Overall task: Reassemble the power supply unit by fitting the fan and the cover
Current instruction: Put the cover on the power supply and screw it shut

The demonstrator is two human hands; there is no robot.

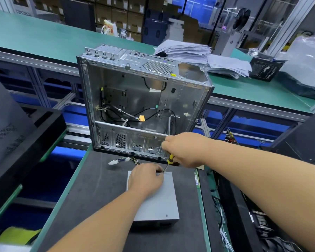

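A grey power supply unit [159, 200] lies flat on the dark mat with its plain metal cover on top. Its cable bundle with white connectors [123, 161] trails out at the far end. My left hand [145, 177] rests on the cover's far edge, its fingertips pinched at the tip of a screwdriver. My right hand [184, 150] grips the yellow and black screwdriver [168, 163], which slants down to the cover's far edge. Whatever sits under the tip is hidden by my fingers. No fan is visible.
An open, empty computer case [142, 104] stands upright just beyond the unit, loose wires inside. Stacked papers [198, 55] and a black box [265, 69] lie on the green bench behind. Dark panels flank the mat on both sides; cables hang at the right.
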